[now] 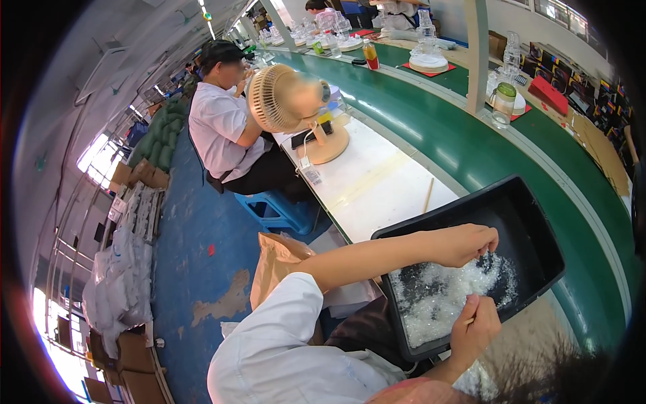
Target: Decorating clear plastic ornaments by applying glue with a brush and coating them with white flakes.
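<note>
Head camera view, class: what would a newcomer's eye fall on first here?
Probably the black tray at lower right, holding a glittering heap of clear crystal pieces, with the left hand and right hand picking in it. Next, the beige desk fan upper centre, beside the curving green conveyor belt.

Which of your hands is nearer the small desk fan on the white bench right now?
Left. The left hand is at the far side of the black tray, closer to the fan; the right hand is at the near rim.

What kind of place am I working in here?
Most likely a factory assembly line. A long green conveyor belt runs past white workbenches, a seated co-worker works alongside, and both hands sort small clear pieces in a black tray.
</note>
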A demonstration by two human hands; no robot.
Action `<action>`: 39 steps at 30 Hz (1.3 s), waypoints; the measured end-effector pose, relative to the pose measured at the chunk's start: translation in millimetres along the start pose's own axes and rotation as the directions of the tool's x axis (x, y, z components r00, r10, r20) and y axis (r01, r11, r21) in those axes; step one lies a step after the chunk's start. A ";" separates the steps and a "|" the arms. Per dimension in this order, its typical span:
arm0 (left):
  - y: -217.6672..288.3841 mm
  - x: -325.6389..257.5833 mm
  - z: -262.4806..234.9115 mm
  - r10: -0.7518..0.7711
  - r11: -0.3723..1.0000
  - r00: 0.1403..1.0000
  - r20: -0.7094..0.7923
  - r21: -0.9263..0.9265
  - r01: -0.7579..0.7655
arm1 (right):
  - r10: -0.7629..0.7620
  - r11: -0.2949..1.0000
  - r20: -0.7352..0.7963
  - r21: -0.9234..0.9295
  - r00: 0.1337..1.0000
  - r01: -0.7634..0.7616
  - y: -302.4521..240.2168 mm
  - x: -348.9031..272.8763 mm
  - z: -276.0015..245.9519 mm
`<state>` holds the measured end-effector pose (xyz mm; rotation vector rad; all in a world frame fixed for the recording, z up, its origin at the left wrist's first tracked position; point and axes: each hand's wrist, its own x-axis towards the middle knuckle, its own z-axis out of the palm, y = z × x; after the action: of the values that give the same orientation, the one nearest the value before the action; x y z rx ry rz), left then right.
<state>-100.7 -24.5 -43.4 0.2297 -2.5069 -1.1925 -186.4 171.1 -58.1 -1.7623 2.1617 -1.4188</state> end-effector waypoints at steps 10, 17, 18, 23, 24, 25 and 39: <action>10.8 -0.2 -2.3 -0.065 0.996 0.995 0.075 0.064 0.060 | 0.024 1.000 0.008 0.016 1.000 -0.025 -0.7 -0.3 -1.7; -2.7 -3.9 4.6 0.051 0.985 0.996 0.072 0.162 -0.062 | -0.021 0.999 -0.031 0.023 0.999 0.021 1.2 -0.2 3.9; -4.0 -4.0 5.1 0.044 0.986 0.997 0.060 0.161 -0.053 | -0.009 1.000 -0.029 0.019 1.000 0.009 0.4 0.0 3.7; -3.6 -4.3 4.9 0.012 0.985 0.998 0.064 0.172 -0.023 | -0.007 1.000 -0.037 0.011 0.999 0.008 0.3 -0.2 2.8; -2.9 -4.7 4.7 -0.001 0.981 0.997 0.077 0.193 -0.014 | -0.004 1.000 -0.034 0.001 0.999 0.004 -0.7 -0.3 2.2; -2.2 -5.1 4.5 -0.014 0.977 0.996 0.090 0.214 -0.005 | -0.001 1.000 -0.031 -0.008 1.000 0.001 -1.3 -0.5 1.7; 0.1 -5.6 5.1 -0.057 0.986 0.996 0.071 0.158 0.045 | 0.013 1.000 -0.009 0.006 1.000 -0.013 1.7 -2.3 3.8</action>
<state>-97.5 -19.2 -47.7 0.2960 -2.6785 -1.0421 -185.0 170.5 -62.6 -1.7401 2.1663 -1.4321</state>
